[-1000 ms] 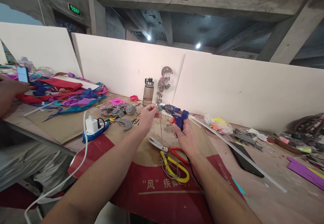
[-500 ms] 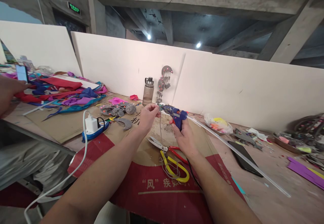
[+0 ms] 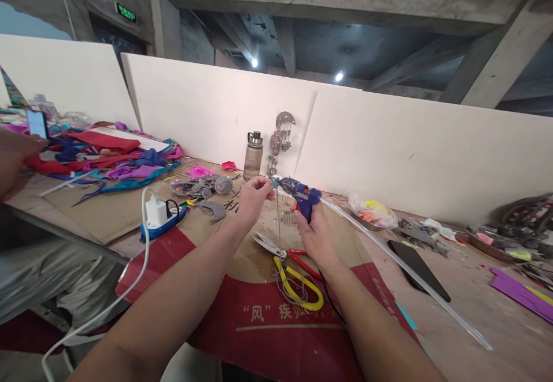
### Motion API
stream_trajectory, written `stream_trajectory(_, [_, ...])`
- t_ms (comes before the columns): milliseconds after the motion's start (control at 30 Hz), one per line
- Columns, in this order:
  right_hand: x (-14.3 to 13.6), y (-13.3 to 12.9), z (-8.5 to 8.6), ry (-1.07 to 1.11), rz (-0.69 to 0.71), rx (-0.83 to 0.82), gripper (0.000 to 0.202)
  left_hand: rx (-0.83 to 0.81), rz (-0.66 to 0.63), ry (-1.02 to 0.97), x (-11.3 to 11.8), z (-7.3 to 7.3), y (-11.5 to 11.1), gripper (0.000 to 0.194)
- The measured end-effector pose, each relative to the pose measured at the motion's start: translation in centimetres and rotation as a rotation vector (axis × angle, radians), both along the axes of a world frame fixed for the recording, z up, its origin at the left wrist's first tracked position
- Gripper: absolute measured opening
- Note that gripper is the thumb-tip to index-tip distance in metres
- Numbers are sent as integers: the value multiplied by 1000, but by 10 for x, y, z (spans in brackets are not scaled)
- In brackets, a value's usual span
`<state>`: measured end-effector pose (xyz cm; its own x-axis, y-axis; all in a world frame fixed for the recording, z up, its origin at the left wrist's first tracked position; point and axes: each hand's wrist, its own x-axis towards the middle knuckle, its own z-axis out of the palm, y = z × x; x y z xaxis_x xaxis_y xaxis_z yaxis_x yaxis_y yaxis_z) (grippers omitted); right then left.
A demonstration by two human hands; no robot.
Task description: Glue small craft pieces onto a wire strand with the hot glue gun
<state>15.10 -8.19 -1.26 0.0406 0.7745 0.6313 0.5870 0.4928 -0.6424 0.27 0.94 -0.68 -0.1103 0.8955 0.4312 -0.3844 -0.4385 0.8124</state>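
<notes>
My right hand is wrapped around a blue hot glue gun, its nozzle pointing left. A long clear glue stick runs out of the gun's back toward the lower right. My left hand is closed in a pinch at the nozzle tip, on a thin grey cord that hangs from the fingertips. Whatever small piece is at the fingertips is too small to make out. Below, the cord lies loosely coiled over open scissors with yellow and red handles, on a cardboard sheet.
A water bottle and a grey felt hanging ornament stand at the white board. Felt pieces and a blue power strip lie left. Rightward are a black phone and a bagged bowl. Another person's arm reaches in at left.
The glue gun and the cord have shifted very slightly to the right, and the glue stick's far end has dipped a little. Both hands keep their hold.
</notes>
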Motion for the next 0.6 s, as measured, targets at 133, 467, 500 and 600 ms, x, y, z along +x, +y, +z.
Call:
stream_trajectory(133, [0,0,-1,-26,-11,-6,25,2,-3,1,0,0,0,16])
stream_trajectory(467, [-1,-1,1,-29,-30,2,27,8,-3,5,0,-1,0,17])
stream_trajectory(500, [-1,-1,1,-28,-34,11,28,6,-4,4,0,0,0,18])
stream_trajectory(600, [-1,0,0,-22,-35,32,29,-1,-12,-3,0,1,-1,19])
